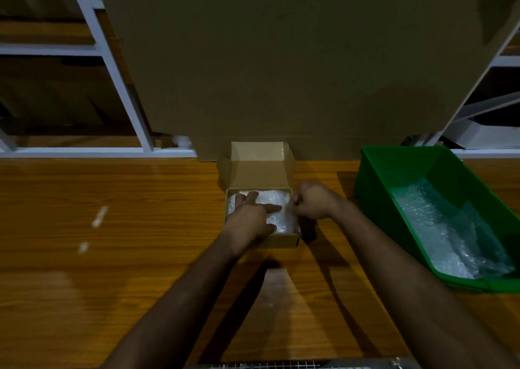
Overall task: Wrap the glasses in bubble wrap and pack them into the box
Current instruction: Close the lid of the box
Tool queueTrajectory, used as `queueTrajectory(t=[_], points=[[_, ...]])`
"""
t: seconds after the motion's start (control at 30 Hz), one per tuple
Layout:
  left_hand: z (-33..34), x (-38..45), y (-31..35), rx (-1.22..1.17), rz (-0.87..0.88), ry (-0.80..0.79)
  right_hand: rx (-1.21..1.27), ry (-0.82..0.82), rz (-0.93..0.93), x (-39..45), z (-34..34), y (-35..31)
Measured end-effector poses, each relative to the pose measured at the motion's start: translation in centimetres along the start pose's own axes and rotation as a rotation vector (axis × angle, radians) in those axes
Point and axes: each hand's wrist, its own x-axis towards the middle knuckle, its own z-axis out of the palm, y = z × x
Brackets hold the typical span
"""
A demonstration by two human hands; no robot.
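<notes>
A small cardboard box (pixel 281 240) sits open on the wooden table, its lid (pixel 260 169) standing up at the back. White bubble wrap (pixel 274 200) fills the box; whatever it wraps is hidden. My left hand (pixel 250 216) lies flat on the wrap with fingers spread, pressing it down. My right hand (pixel 312 201) is at the box's right edge, fingers curled and pinching the wrap there.
A green plastic bin (pixel 374 183) with loose bubble wrap (pixel 450 228) stands at the right. A large cardboard sheet (pixel 281 59) rises behind the box. White shelf frames (pixel 118 73) flank it. A metal mesh edge (pixel 281 365) runs along the near table edge.
</notes>
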Motion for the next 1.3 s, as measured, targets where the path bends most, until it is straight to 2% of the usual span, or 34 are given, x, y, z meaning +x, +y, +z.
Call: queueTrajectory(t=[0.1,0.2,0.27,0.33,0.4,0.5,0.63,0.77,0.9,1.07,1.13,1.3], points=[[-0.2,-1.3,-1.4,-0.18,0.019,0.149,0.347,0.221,0.057,0.1,-1.8,1.3],[-0.8,-1.2,-3.6,-0.341,-0.083,0.451,0.663,0.427,0.23,1.6,-2.2,2.3],[-1.9,0.0,-4.9,-0.517,-0.173,0.647,0.737,0.502,0.29,2.7,-2.1,2.2],[-3.4,1.7,-6.0,-0.648,-0.292,0.751,0.798,0.517,0.328,3.7,-1.8,1.8],[-4.3,3.8,-7.3,-0.743,-0.428,0.679,0.792,0.501,0.364,4.6,-1.6,1.4],[-4.1,6.0,-9.2,-0.965,-0.513,0.552,0.829,0.433,0.341,5.4,-1.3,1.1],[-3.7,6.8,-10.2,-0.935,-0.573,0.526,0.806,0.447,0.27,5.9,-1.1,0.6],[-3.7,6.0,-10.1,-1.032,-0.542,0.526,0.831,0.462,0.244,5.6,-1.2,0.3],[-3.7,4.0,-9.0,-1.153,-0.498,0.558,1.054,0.399,0.275,4.9,-1.0,0.1],[-3.3,0.8,-7.7,-1.161,-0.355,0.467,1.178,0.367,0.175,2.5,-0.7,0.3],[-3.0,-0.2,-7.5,-1.157,-0.307,0.41,1.162,0.378,0.133,1.6,-0.4,0.8],[-2.3,-2.3,-7.6,-1.046,-0.229,0.321,0.893,0.318,0.004,-0.5,0.3,2.1]])
